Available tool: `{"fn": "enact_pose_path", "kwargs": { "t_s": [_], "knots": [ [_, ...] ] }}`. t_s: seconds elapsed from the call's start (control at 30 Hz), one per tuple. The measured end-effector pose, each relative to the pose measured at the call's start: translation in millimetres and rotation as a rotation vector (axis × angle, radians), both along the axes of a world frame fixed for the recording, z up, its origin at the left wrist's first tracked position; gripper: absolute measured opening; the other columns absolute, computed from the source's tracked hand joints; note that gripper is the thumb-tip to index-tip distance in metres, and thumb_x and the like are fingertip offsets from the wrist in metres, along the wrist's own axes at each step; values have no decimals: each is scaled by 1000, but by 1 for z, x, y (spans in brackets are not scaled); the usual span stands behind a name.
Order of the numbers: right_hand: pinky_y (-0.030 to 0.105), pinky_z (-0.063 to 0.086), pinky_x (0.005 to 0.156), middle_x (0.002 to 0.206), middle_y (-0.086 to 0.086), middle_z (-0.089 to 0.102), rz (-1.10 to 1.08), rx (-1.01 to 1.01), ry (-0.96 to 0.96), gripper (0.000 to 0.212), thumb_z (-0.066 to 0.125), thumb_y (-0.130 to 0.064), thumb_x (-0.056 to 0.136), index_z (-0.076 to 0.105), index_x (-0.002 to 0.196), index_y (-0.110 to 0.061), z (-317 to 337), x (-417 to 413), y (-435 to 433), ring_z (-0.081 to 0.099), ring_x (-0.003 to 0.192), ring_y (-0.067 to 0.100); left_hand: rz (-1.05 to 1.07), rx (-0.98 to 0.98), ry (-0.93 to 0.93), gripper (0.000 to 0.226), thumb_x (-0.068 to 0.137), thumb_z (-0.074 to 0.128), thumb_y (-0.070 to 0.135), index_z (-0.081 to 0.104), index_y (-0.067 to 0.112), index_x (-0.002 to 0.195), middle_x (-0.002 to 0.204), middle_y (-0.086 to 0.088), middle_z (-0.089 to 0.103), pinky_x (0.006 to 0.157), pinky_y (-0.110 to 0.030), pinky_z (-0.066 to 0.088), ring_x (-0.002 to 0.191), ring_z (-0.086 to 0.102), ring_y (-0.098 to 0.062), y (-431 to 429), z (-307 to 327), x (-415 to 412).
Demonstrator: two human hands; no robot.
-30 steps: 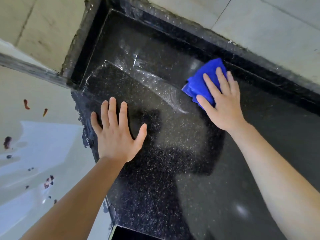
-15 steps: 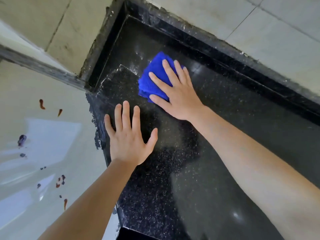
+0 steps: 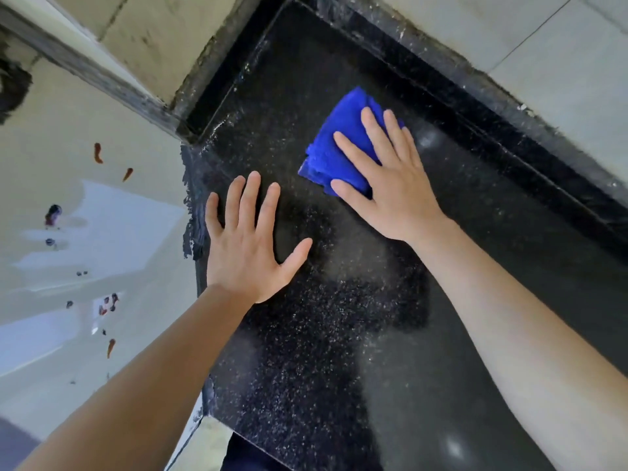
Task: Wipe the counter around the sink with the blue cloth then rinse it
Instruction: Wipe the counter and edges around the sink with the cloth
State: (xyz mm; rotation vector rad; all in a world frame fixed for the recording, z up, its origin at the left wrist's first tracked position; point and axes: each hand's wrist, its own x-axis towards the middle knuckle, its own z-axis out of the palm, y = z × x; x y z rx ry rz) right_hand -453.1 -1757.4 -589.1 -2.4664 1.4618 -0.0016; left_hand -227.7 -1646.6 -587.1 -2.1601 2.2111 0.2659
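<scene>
Two hands flat on black speckled surface (image 3: 306,351). Right hand (image 3: 390,185) presses folded blue cloth (image 3: 339,144) under spread fingers; left hand (image 3: 248,246) released, empty, beside cloth.

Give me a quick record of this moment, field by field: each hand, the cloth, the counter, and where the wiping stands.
left hand: left hand flat on the counter, fingers spread, holding nothing
right hand: right hand pressed palm-down on the blue cloth
cloth: blue cloth bunched, lying on the counter near the back ledge
counter: black speckled counter, faint smears showing near the corner
sink: not in view
task stage: wiping under way; rinse not yet done
</scene>
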Motion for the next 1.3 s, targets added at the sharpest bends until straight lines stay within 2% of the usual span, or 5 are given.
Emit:
{"fn": "enact_pose_path", "kwargs": {
  "t_s": [0.47, 0.63, 0.9, 1.13, 1.3],
  "knots": [
    [55, -2, 124, 167, 19, 4, -161, -65, 96, 69, 22, -59, 101, 14, 161, -25, 1, 126, -112, -2, 153, 44, 11, 5, -22, 88, 91, 32, 75, 30, 16, 155, 163, -13, 22, 118, -63, 13, 152, 17, -33, -2, 0, -2],
    [52, 7, 125, 167, 12, 15, -44, -93, 16, 65, 27, -59, 100, 26, 159, -29, -4, 62, -86, 10, 154, 38, 3, -3, -24, 88, 90, 34, 75, 32, 14, 154, 163, -13, 23, 118, -62, 13, 151, 18, -33, -2, -2, 1],
    [56, 15, 122, 167, 11, 18, -453, -67, 66, 64, 37, -59, 101, 32, 157, -27, -3, -116, 47, 12, 153, 37, -1, 33, -28, 88, 90, 29, 76, 25, 16, 155, 164, -13, 18, 118, -64, 13, 151, 14, -33, -2, 0, 0],
    [57, 3, 123, 166, 18, 13, -850, -45, 47, 69, 30, -61, 100, 27, 159, -26, -11, -60, 39, 4, 153, 41, -6, 15, -17, 88, 91, 27, 76, 24, 16, 155, 164, -14, 18, 119, -63, 11, 151, 14, -34, -1, -1, 1],
    [58, 5, 123, 167, 16, 15, -794, -37, 105, 70, 24, -67, 99, 25, 159, -30, -7, -63, 39, 7, 153, 40, -3, -2, -9, 87, 90, 28, 75, 24, 15, 154, 163, -14, 19, 118, -64, 12, 150, 15, -35, -1, -1, 0]
  ]
}}
